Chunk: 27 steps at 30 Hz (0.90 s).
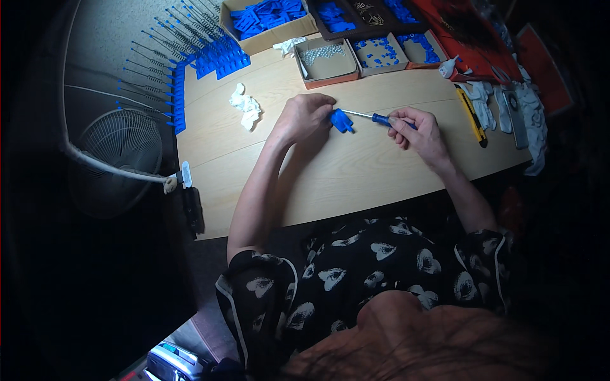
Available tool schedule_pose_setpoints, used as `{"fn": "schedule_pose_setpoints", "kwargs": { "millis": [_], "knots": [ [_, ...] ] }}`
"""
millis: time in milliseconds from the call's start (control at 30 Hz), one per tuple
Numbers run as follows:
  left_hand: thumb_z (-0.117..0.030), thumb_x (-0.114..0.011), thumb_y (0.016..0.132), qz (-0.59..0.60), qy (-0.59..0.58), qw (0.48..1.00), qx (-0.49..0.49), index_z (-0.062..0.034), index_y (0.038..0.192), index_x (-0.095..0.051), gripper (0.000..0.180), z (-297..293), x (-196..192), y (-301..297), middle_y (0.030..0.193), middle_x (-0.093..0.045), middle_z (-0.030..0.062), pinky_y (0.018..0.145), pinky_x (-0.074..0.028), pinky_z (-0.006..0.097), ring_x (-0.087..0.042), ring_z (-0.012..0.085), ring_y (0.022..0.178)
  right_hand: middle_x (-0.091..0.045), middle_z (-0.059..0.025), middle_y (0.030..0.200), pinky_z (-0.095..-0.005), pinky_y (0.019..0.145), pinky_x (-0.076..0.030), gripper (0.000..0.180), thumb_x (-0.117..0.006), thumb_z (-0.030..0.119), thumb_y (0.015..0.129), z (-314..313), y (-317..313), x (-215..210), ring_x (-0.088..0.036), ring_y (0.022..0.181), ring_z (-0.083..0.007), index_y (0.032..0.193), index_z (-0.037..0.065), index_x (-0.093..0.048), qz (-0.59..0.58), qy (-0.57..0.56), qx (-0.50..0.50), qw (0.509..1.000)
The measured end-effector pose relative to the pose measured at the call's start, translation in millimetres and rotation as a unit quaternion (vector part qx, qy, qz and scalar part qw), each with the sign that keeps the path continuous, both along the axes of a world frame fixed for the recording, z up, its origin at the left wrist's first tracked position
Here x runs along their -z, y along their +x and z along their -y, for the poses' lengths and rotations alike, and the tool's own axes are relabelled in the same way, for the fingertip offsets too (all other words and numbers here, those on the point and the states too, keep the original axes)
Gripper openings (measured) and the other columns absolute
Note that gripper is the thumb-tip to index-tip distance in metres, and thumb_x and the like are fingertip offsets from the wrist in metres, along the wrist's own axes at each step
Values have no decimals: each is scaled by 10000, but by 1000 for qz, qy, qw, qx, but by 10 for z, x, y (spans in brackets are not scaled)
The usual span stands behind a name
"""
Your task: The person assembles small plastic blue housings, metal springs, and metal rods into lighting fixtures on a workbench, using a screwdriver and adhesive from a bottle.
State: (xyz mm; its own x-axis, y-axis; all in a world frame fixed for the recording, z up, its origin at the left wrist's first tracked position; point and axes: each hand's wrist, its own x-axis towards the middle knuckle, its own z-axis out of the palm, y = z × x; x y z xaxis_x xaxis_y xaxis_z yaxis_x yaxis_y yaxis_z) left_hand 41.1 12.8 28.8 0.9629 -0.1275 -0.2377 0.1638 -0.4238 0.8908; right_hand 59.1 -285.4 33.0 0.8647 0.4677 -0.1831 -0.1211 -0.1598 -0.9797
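My left hand (306,116) is closed on a small blue plastic part (342,120) over the middle of the wooden table (254,184). Part of that piece is hidden by the fingers. From the right, my right hand (417,134) grips a screwdriver (384,119) by its blue handle. The metal shaft points left, and its tip meets the upper edge of the blue part or lies just behind it; I cannot tell which.
Small boxes hold clear beads (327,57), blue pieces (376,52) and more blue parts (419,49). A carton of blue parts (267,19) stands behind. Finished-looking rows of blue parts with springs (219,56), crumpled tissue (245,106), a yellow cutter (471,116) and a fan (117,159) surround them.
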Motion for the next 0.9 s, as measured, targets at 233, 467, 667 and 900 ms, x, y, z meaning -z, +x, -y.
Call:
{"fn": "schedule_pose_setpoints", "kwargs": {
  "millis": [233,467,667,900],
  "knots": [
    [-247,-745,910,111,71,990,-50,25,1198,-701,398,47,78,-104,1117,-694,228,896,-566,385,-713,291,988,-673,-38,821,-177,580,-485,257,-608,158,1006,6,-93,-21,-586,648,-28,1161,-47,-625,13,-61,10,998],
    [-290,-888,758,145,198,965,-91,99,1080,-654,556,342,-21,-106,1104,-571,208,881,-557,417,-642,327,971,-681,-58,835,-182,589,-497,261,-610,119,995,33,-131,-20,-594,651,-36,1187,-58,-606,22,-94,-1,995],
    [-245,-876,777,140,178,971,-79,59,1101,-640,503,372,4,-114,1094,-638,216,872,-562,404,-676,335,970,-682,-66,858,-182,595,-495,249,-603,113,996,29,-153,-4,-599,673,-38,1184,-51,-608,34,-86,-7,996],
    [-85,-801,866,142,-30,983,-115,-3,1245,-612,431,370,167,-160,1047,-720,116,847,-570,298,-693,163,947,-628,-21,841,-169,561,-449,279,-585,178,1025,99,-136,-24,-532,633,-21,1204,-36,-597,-5,-8,27,1000]
  ]
}}
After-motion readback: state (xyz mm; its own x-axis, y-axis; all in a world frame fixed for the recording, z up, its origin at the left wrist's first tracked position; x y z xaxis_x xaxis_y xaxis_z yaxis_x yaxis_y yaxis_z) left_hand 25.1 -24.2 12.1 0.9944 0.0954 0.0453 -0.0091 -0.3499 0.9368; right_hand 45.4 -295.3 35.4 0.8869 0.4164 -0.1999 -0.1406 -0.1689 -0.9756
